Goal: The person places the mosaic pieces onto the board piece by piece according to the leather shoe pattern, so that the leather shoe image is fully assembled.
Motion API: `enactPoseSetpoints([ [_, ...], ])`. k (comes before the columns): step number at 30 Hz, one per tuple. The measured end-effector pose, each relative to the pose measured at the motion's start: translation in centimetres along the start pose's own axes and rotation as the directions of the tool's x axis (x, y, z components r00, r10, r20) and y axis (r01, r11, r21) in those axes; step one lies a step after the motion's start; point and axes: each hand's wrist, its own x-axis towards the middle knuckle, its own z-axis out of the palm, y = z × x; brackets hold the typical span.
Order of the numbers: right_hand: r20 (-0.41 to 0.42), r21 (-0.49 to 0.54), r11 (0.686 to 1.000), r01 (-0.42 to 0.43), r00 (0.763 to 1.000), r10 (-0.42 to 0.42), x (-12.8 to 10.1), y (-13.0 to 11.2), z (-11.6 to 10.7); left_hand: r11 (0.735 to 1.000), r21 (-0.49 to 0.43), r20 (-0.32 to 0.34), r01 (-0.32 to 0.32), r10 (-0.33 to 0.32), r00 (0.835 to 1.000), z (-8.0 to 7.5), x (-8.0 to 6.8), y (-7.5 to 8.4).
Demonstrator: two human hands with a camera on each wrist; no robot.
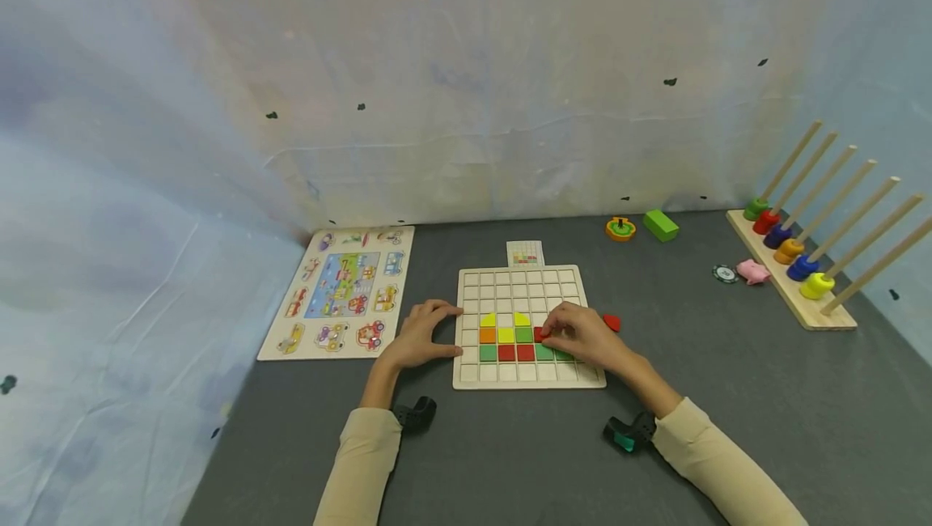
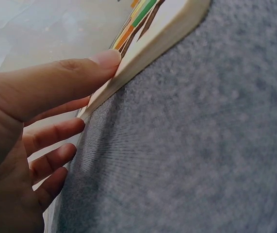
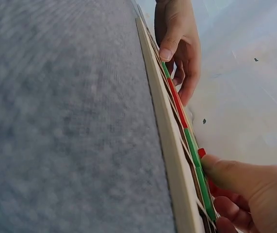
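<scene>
A wooden grid board (image 1: 473, 376) lies on the table with coloured tiles in two of its rows and two yellow pieces (image 1: 522, 320) above them. My right hand (image 1: 586, 337) pinches a red tile (image 1: 539, 334) between thumb and fingers, beside a green tile (image 1: 523, 335). In the right wrist view the tile's red corner (image 3: 201, 152) shows at the thumb tip, over a row of green and red tiles. At the board's left edge my left hand (image 1: 417, 337) rests with thumb and forefinger spread, touching the rim. Its other fingers are loosely extended in the left wrist view.
A small pattern card (image 1: 526, 252) lies behind the board. Left is a picture puzzle (image 1: 277, 352); right, a red piece (image 1: 612, 322). Farther off are a green block (image 1: 660, 226), an orange-green toy (image 1: 620, 228), a chip (image 1: 725, 273), a pink pig (image 1: 753, 271) and a peg stand (image 1: 808, 316).
</scene>
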Motion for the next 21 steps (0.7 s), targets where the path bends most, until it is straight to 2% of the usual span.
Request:
enactPoseSetpoints([
  [12,0.009,0.001,1.0,-0.017,1.0,0.017,-0.1,-0.1,0.0,1.0,0.0,-0.006,0.002,-0.002,1.0,0.0,-0.1,0.0],
  [16,-0.017,-0.026,0.999,-0.022,1.0,0.021,-0.1,-0.2,-0.8,1.0,0.002,-0.009,-0.004,0.004,1.0,0.0,-0.1,0.0],
  [21,-0.078,-0.093,0.989,-0.118,0.991,0.111,-0.8,0.5,-3.1,1.0,-0.002,-0.009,-0.011,0.011,1.0,0.0,-0.1,0.1],
])
